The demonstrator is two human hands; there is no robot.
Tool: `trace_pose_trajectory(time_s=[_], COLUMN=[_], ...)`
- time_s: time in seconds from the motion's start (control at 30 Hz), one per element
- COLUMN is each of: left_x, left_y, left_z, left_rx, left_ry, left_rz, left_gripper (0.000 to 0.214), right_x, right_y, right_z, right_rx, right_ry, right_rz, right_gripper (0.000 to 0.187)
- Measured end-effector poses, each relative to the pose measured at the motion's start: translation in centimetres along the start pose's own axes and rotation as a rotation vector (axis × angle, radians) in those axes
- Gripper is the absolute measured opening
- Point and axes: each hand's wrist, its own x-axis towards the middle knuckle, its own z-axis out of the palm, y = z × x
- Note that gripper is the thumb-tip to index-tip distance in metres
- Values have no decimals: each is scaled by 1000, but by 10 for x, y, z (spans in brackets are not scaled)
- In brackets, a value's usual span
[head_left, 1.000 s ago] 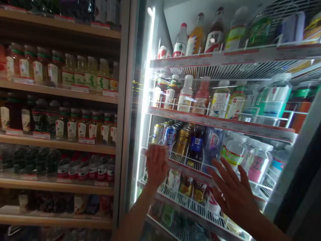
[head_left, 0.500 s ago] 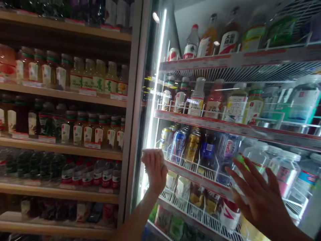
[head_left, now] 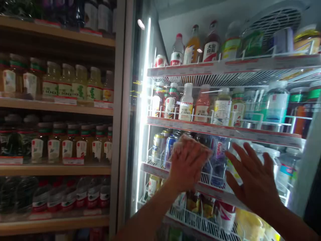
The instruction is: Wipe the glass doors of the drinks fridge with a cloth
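My left hand presses a pale, pinkish cloth flat between its fingers and the glass door of a lit drinks fridge. It sits in front of the cans on the third shelf, and the motion blurs it a little. To its right, my right hand is raised with fingers spread and nothing in it. It is at or close to the glass; I cannot tell if it touches. Behind the hands show a blue can and a clear bottle with a purple label.
Wire fridge shelves with a red-edged price strip hold bottles and cans. A bright light strip runs down the door's left side. Left of the door frame, wooden shelves carry rows of bottled drinks.
My left hand has moved right with the cloth, from near the light strip to in front of the cans. My right hand stays spread. The view has shifted to the right.
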Motion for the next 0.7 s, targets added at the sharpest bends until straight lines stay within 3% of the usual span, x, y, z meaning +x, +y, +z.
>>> trace_pose_trajectory(time_s=[0.07, 0.17, 0.2, 0.23, 0.37, 0.4, 0.43, 0.53, 0.57, 0.63, 0.7], left_x=[9, 30, 36, 41, 40, 40, 41, 55, 61, 69, 74], left_y=[-5, -19, -18, -13, 19, 21, 19, 11, 12, 21, 27], left_z=[-2, 0, 2, 4, 9, 8, 8, 9, 10, 13, 13], left_rx=[0, 84, 95, 87, -13, -16, -5, 66, 76, 53, 1], left_ry=[10, 150, 163, 147, -33, -42, -26, 103, 122, 66, -55], left_rz=[12, -296, -338, -309, 159, 208, 184, -141, -194, -56, 245], left_gripper=[48, 52, 53, 53, 47, 46, 46, 50, 51, 50, 47], right_x=[2, 7, 9, 11, 13, 12, 11, 9, 9, 11, 12], right_y=[4, 6, 6, 5, 10, 12, 14, 17, 17, 15, 16], right_z=[2, 2, 2, 1, -6, -8, -10, -12, -13, -14, -19], right_rx=[-56, -66, -56, -47, -51, -55, -59, -63, -60, -51, -47], right_ry=[26, 45, 42, 40, 77, 88, 95, 89, 78, 55, 43], right_rz=[8, 65, 76, 87, 164, 184, 197, 218, 225, 216, 205], right_gripper=[54, 51, 51, 52, 54, 53, 53, 52, 53, 55, 53])
